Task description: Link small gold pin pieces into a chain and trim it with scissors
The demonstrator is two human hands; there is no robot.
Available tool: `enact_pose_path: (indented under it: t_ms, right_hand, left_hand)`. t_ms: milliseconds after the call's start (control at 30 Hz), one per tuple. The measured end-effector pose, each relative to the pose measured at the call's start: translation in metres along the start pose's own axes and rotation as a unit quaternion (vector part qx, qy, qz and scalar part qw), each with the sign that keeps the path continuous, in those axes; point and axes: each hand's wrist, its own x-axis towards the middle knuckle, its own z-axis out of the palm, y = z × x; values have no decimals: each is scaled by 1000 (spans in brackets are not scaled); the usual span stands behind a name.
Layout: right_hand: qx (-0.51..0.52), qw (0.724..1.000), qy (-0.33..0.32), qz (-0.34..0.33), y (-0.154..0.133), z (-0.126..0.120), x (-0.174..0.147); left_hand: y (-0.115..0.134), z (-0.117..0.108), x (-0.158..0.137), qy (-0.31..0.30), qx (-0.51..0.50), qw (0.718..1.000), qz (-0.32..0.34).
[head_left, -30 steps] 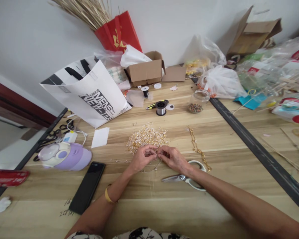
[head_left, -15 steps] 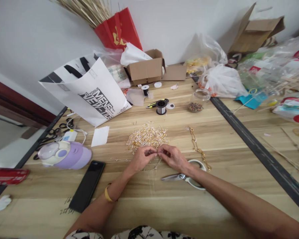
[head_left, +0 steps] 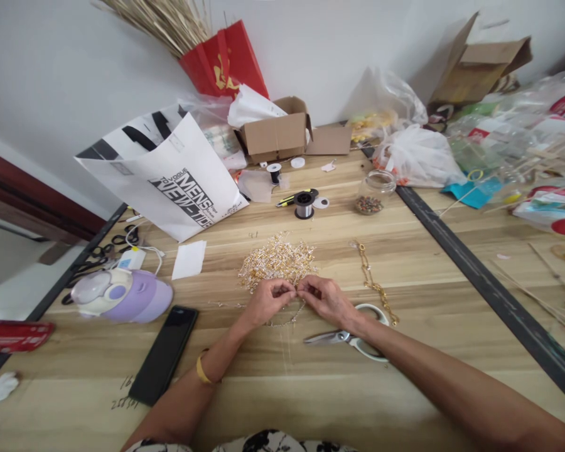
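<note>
My left hand (head_left: 269, 297) and my right hand (head_left: 327, 299) meet fingertip to fingertip, each in a pinch. A thin beaded chain (head_left: 282, 323) hangs in a loop below the fingers onto the table, and its pinched part is hidden. Just beyond the hands lies a heap of gold and clear beaded strands (head_left: 277, 254). White-handled scissors (head_left: 339, 337) rest under my right wrist, blades toward the left. To the right of them a gold chain (head_left: 371, 276) is stretched out on the wood.
A black phone (head_left: 164, 355) and a purple bottle (head_left: 127, 295) lie left of my arm. Farther back stand a wire spool (head_left: 304, 206), a glass jar of beads (head_left: 374, 194), a white paper bag (head_left: 169, 182) and a cardboard box (head_left: 275, 132). Plastic bags crowd the right.
Both hands keep almost the same pinch over the chain. The whole view has shifted very slightly; nothing on the table has visibly moved.
</note>
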Motion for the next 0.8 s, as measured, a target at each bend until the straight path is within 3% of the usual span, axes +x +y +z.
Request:
enact_pose_path:
  t_ms: [800]
  right_hand:
    - [6, 1000, 0, 6, -3, 0, 0]
  left_hand:
    - [-3, 0, 0, 8, 6, 1000, 14]
